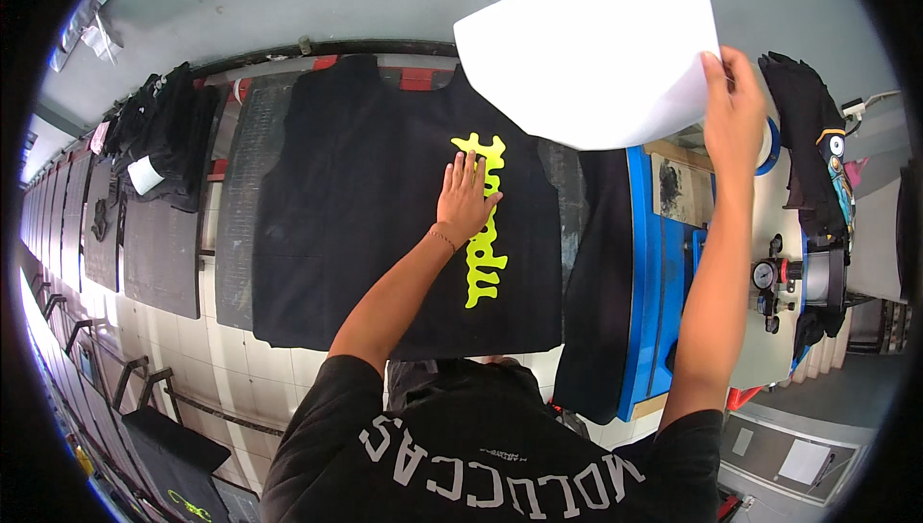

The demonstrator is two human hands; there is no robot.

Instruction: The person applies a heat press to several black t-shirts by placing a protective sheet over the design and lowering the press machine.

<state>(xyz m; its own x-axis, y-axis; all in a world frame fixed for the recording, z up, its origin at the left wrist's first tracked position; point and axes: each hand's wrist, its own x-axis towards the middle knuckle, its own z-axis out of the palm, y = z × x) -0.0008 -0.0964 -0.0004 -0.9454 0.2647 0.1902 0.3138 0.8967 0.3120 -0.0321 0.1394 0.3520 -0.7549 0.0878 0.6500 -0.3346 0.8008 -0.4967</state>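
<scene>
The person's left hand [466, 198] lies palm down on a black garment panel [356, 206], its fingers slightly apart and resting across the upper part of a bright yellow print [486, 273]. That grip is spread and flat; it pinches nothing. A thin bracelet [442, 236] circles the wrist.

The right hand [735, 105] is raised at the upper right, and its grip is narrow, closed on the right-hand edge of a large white sheet [596, 57]. The thumb shows on the near face of the sheet. The sheet is held up and slightly curved — its far corner hangs over the upper right part of the black panel, above the yellow print.

The panel lies spread on a dark bench [236, 254], with its scooped neckline at the far edge. The yellow print runs away from the person in a column, right of the panel's middle.

Just right of the panel, a long black cloth [598, 331] hangs beside a blue frame [646, 273]. Beyond the right forearm sit a round gauge [764, 276] and, farther up, a dark cloth [798, 129] with a colourful printed figure. To the left, a heap of dark garments [168, 129] lies on another dark board [159, 259], a small white piece [144, 176] on its front — pale floor tiles [231, 350] show below.
</scene>
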